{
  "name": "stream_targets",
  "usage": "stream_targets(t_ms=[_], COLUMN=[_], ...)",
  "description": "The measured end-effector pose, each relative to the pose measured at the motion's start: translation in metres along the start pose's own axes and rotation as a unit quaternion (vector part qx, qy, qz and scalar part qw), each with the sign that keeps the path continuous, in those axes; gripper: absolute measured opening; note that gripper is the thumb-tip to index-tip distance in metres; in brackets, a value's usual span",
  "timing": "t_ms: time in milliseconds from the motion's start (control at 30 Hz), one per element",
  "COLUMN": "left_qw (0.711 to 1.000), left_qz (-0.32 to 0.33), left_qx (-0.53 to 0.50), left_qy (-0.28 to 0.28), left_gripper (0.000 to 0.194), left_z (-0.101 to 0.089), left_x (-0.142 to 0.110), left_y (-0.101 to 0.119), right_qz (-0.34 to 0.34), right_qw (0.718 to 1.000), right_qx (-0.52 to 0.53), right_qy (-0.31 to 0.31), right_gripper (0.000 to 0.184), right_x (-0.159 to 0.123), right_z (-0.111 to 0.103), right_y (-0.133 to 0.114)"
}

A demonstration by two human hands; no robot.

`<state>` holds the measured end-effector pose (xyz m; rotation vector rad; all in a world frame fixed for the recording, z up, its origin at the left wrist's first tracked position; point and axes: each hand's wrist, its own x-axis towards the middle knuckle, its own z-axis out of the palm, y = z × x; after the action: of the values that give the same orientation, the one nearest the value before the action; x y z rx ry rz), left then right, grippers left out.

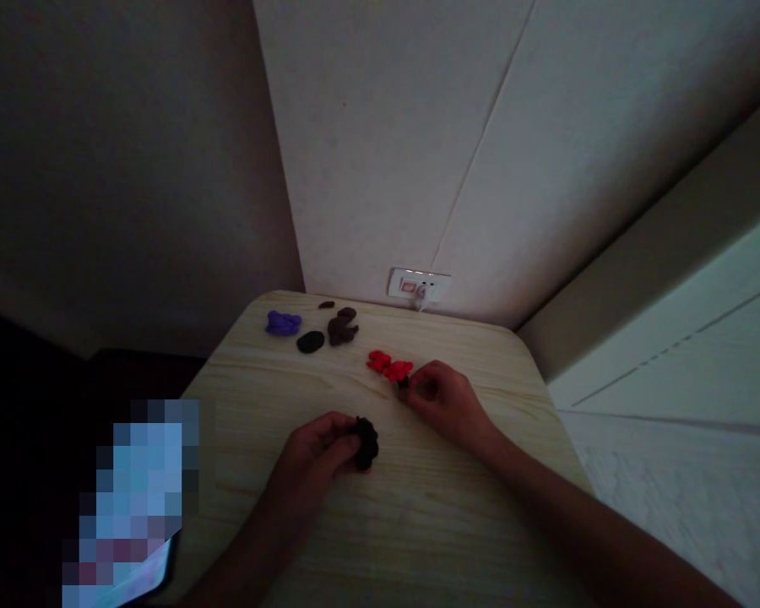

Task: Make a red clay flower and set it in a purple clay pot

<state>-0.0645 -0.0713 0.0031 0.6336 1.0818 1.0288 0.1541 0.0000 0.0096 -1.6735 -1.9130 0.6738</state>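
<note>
My left hand (320,452) is closed round a black lump (366,443) that looks like modelling clay with a bumpy outline, held just above the table. To its upper right, my right hand (447,401) pinches a small dark piece (404,382) against the near side of a bright red lump (399,370). A second red lump (378,361) lies beside the first, on its left. Whether the two red lumps touch is hard to tell in the dim light.
Further back on the wooden table (481,523) lie a purple lump (283,323), a flat dark disc (310,341), a brown lump (343,327) and a brown scrap (327,305). A lit screen (149,574), partly blurred, stands at the left edge. A wall socket (419,285) sits behind the table.
</note>
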Motion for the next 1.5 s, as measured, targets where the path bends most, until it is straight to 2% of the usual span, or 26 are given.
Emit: stream_targets(t_ms=[200, 500, 933, 1200, 1400, 1500], left_qw=[1.0, 1.0, 0.999, 0.997, 0.997, 0.993], left_qz=[0.013, 0.025, 0.008, 0.008, 0.016, 0.038], left_qx=[0.0, 0.018, 0.039, 0.055, 0.071, 0.109], left_qy=[0.0, 0.001, 0.037, 0.046, 0.041, 0.023], left_gripper=[0.014, 0.011, 0.021, 0.02, 0.019, 0.017], left_z=[-0.003, -0.001, 0.009, 0.011, 0.017, 0.027], left_x=[0.0, -0.002, -0.001, 0.0, 0.003, 0.007], left_y=[-0.007, -0.006, 0.001, 0.003, 0.004, 0.007], right_qz=[0.008, 0.024, 0.036, 0.033, 0.035, 0.028], right_qw=[0.999, 0.997, 0.997, 0.997, 0.993, 0.97], right_qx=[-0.023, -0.059, 0.017, 0.037, 0.107, 0.225], right_qy=[-0.025, -0.049, -0.06, -0.061, -0.041, -0.089], right_gripper=[0.011, 0.011, 0.015, 0.013, 0.026, 0.032], right_x=[0.007, 0.011, 0.008, 0.008, -0.007, -0.024], right_z=[-0.002, -0.006, -0.011, -0.011, -0.017, -0.019], right_y=[-0.001, -0.012, -0.002, 0.0, -0.001, -0.009])
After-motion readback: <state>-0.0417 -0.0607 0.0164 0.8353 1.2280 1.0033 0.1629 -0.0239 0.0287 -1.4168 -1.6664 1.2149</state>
